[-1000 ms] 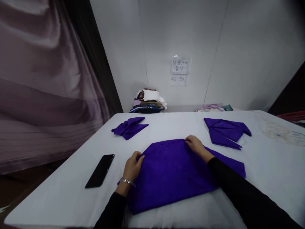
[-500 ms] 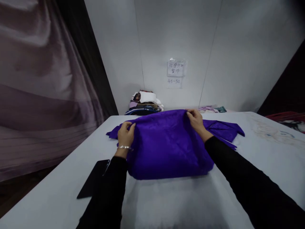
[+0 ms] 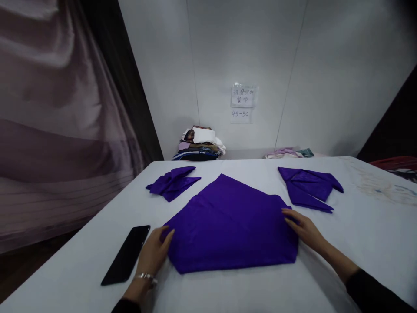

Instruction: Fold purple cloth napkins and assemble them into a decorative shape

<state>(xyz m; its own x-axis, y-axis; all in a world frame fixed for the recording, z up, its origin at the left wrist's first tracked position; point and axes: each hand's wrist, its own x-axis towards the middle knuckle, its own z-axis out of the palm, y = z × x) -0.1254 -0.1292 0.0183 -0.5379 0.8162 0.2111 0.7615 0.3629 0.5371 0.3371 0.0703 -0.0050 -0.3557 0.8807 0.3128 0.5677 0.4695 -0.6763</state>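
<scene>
A purple cloth napkin (image 3: 231, 226) lies on the white table in front of me, its far corner pointing toward the wall and its near edge fairly straight. My left hand (image 3: 154, 250), with a bracelet at the wrist, is closed on the napkin's left edge between thumb and fingers. At the right edge, my right hand (image 3: 303, 229) pinches the cloth, fingers above and thumb below. Beyond it, one folded purple napkin (image 3: 172, 183) rests at the left and another folded purple napkin (image 3: 309, 188) at the right.
A black phone (image 3: 127, 255) lies on the white table (image 3: 221, 295) left of my left hand. By the wall stand a stack of folded clothes (image 3: 199, 144) and a small heap of cloth (image 3: 286, 152). Handwritten paper (image 3: 243, 102) is stuck on the wall.
Both hands have come down and nearer to me, lowering the raised napkin onto the table. Its far part now lies flat as a point, and the two folded napkins show more fully.
</scene>
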